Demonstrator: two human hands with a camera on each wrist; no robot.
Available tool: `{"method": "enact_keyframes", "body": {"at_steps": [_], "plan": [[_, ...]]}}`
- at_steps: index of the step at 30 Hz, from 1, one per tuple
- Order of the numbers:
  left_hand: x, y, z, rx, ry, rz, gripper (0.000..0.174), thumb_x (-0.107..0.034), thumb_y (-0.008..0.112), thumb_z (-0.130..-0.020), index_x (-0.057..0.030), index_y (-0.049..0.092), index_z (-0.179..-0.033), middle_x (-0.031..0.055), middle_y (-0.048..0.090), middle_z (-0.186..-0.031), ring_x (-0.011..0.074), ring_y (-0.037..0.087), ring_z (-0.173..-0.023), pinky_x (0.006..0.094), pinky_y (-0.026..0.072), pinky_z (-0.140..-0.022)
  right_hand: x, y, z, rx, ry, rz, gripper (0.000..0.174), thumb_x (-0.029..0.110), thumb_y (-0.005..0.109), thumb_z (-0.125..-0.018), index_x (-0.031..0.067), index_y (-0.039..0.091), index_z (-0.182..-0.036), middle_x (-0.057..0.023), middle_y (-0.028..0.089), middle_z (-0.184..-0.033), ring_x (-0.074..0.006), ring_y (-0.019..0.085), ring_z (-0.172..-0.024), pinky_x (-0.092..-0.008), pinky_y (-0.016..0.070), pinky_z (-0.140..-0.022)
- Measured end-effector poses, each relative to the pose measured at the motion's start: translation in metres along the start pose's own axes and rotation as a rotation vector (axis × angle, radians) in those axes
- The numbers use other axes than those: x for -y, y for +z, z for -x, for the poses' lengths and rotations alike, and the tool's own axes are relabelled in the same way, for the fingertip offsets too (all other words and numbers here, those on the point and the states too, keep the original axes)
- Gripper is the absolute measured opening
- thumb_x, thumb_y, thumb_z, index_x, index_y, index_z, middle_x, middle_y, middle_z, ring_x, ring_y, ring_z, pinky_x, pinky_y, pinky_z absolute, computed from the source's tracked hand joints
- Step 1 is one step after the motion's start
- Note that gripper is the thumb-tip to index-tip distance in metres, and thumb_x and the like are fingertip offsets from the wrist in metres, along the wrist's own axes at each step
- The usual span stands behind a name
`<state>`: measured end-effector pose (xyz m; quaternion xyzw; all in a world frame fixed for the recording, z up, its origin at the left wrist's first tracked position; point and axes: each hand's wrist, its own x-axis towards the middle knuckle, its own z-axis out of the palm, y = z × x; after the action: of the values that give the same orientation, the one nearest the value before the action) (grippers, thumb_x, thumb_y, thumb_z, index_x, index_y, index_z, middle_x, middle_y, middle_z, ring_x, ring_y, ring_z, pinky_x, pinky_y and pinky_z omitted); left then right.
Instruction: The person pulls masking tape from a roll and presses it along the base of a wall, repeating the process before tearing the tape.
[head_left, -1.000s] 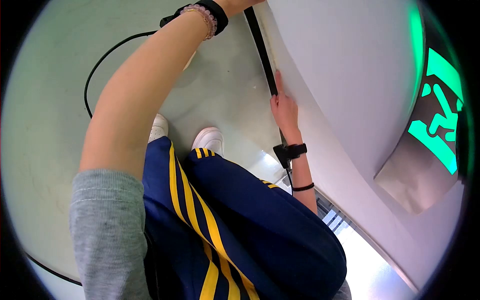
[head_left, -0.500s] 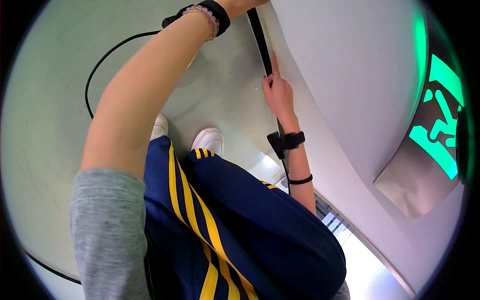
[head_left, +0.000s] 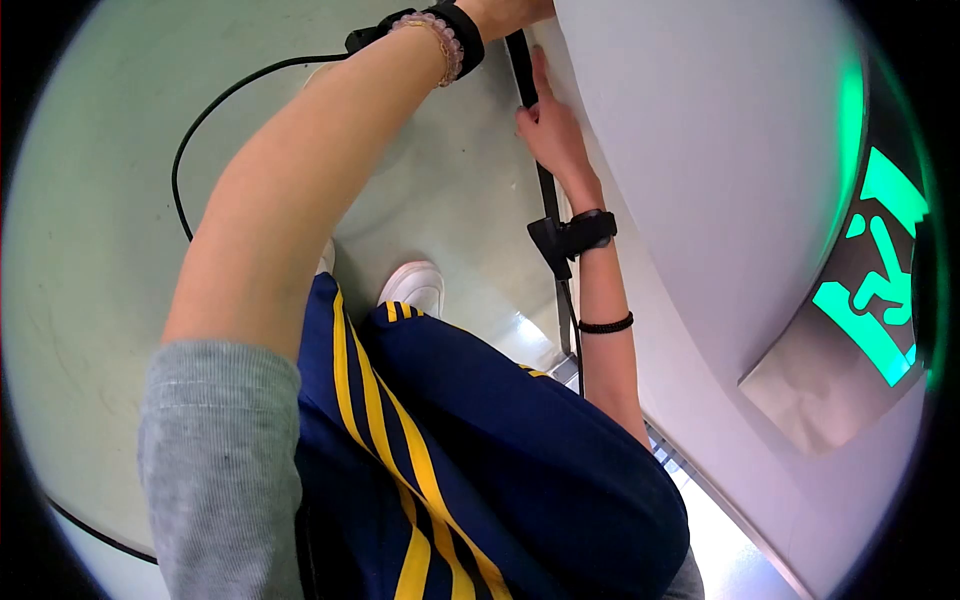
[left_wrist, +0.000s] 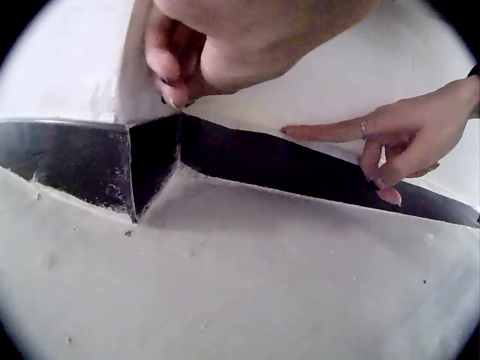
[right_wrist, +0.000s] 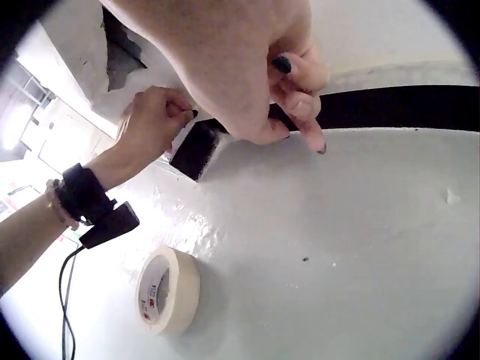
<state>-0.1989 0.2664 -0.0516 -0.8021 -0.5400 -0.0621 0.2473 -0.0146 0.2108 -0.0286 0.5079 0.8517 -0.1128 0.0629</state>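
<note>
Along the foot of a white wall runs a black baseboard, which bends at a corner. A pale strip of masking tape lies along its upper edge. At that corner my left hand pinches the strip's end between curled fingertips, which partly hide it. My right hand is a little way along the same edge. Its index finger is straight and presses on the strip, while the thumb and other fingers bend loosely over the black board.
A roll of masking tape stands on the grey floor near the corner. A black cable loops from the left wrist camera. White shoes and bent knees are close below the hands. A green glowing sign is on the right.
My right hand has slid forward along the baseboard, index finger extended, closer to my left hand. My left arm has shifted slightly to the right in the head view.
</note>
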Motion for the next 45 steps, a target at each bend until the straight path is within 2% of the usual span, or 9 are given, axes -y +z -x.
{"method": "enact_keyframes", "body": {"at_steps": [11, 13, 15, 19, 20, 25, 36, 42, 45], "plan": [[0.003, 0.011, -0.001, 0.053, 0.035, 0.102, 0.037, -0.021, 0.051, -0.086, -0.0060, 0.064, -0.117, 0.0091, 0.058, -0.127, 0.0215, 0.056, -0.114, 0.0339, 0.0447, -0.089, 0.013, 0.002, -0.062, 0.115, 0.039, -0.297, 0.082, 0.014, 0.052, -0.084, 0.0188, 0.005, -0.151, -0.0099, 0.062, -0.068, -0.0190, 0.057, -0.057, -0.0320, 0.0487, -0.058], [0.007, 0.000, 0.008, -0.185, -0.048, 0.209, 0.032, -0.019, 0.054, -0.084, -0.0049, 0.066, -0.110, 0.0094, 0.064, -0.116, 0.0224, 0.062, -0.099, 0.0341, 0.0452, -0.086, 0.003, 0.007, -0.072, 0.103, -0.078, -0.188, 0.082, 0.015, 0.053, -0.085, 0.0160, 0.004, -0.151, -0.0085, 0.061, -0.069, -0.0168, 0.055, -0.054, -0.0304, 0.0475, -0.054], [-0.015, -0.001, 0.017, -0.031, -0.314, 0.385, 0.023, -0.020, 0.055, -0.087, -0.0035, 0.066, -0.099, 0.0080, 0.068, -0.093, 0.0274, 0.062, -0.070, 0.0356, 0.0467, -0.080, -0.001, 0.009, -0.068, 0.081, -0.088, -0.298, 0.082, 0.015, 0.053, -0.085, 0.0189, 0.004, -0.151, -0.0076, 0.061, -0.068, -0.0154, 0.053, -0.052, -0.0297, 0.0468, -0.053], [-0.004, -0.075, 0.097, 0.136, -0.499, 0.847, 0.033, -0.010, 0.058, -0.084, -0.0085, 0.046, -0.115, 0.0112, 0.054, -0.102, 0.0290, 0.064, -0.068, 0.0389, 0.0507, -0.055, 0.019, -0.010, -0.058, 0.129, 0.108, -0.418, 0.083, 0.012, 0.050, -0.084, 0.0284, 0.003, -0.150, -0.0045, 0.060, -0.067, -0.0110, 0.048, -0.049, -0.0276, 0.0449, -0.050], [-0.007, -0.090, 0.118, 0.181, -0.515, 0.924, 0.030, -0.011, 0.059, -0.084, -0.0081, 0.047, -0.112, 0.0111, 0.055, -0.101, 0.0287, 0.064, -0.070, 0.0390, 0.0504, -0.055, 0.024, -0.015, -0.058, 0.132, 0.106, -0.492, 0.089, 0.007, 0.054, -0.077, 0.0220, 0.008, -0.151, -0.0127, 0.063, -0.084, -0.0144, 0.054, -0.060, -0.0301, 0.0492, -0.063], [-0.023, -0.150, 0.206, 0.607, -0.506, 1.238, 0.024, -0.010, 0.056, -0.085, -0.0065, 0.050, -0.107, 0.0113, 0.056, -0.097, 0.0303, 0.062, -0.077, 0.0423, 0.0503, -0.059, 0.023, -0.018, -0.050, 0.177, 0.230, -0.434, 0.088, 0.008, 0.053, -0.079, 0.0238, 0.005, -0.151, -0.0090, 0.063, -0.073, -0.0170, 0.058, -0.060, -0.0318, 0.0506, -0.066], [-0.023, -0.108, 0.230, 0.567, -0.292, 1.302, 0.022, -0.002, 0.053, -0.080, -0.0063, 0.052, -0.101, 0.0126, 0.055, -0.091, 0.0332, 0.060, -0.073, 0.0428, 0.0497, -0.062, -0.004, -0.003, -0.058, 0.047, 0.201, -0.421, 0.084, 0.013, 0.051, -0.084, 0.0292, 0.002, -0.150, -0.0070, 0.068, -0.075, -0.0198, 0.063, -0.064, -0.0355, 0.0509, -0.067], [-0.030, -0.111, 0.216, 0.568, -0.225, 1.311, 0.020, -0.002, 0.054, -0.080, -0.0069, 0.053, -0.099, 0.0116, 0.055, -0.089, 0.0328, 0.060, -0.070, 0.0421, 0.0493, -0.061, 0.026, -0.033, -0.065, 0.070, 0.228, -1.163, 0.086, 0.012, 0.043, -0.090, -0.0017, -0.025, -0.140, -0.0063, 0.070, -0.091, -0.0044, 0.036, -0.045, -0.0187, 0.0341, -0.043], [-0.045, -0.110, 0.203, 0.510, -0.236, 1.325, 0.019, -0.003, 0.054, -0.080, -0.0067, 0.053, -0.098, 0.0115, 0.055, -0.088, 0.0324, 0.060, -0.071, 0.0420, 0.0493, -0.061, 0.018, -0.023, -0.057, -0.041, 0.220, -1.137, 0.080, 0.010, 0.043, -0.091, -0.0022, -0.017, -0.142, -0.0078, 0.070, -0.093, -0.0036, 0.038, -0.043, -0.0195, 0.0343, -0.039]]}}
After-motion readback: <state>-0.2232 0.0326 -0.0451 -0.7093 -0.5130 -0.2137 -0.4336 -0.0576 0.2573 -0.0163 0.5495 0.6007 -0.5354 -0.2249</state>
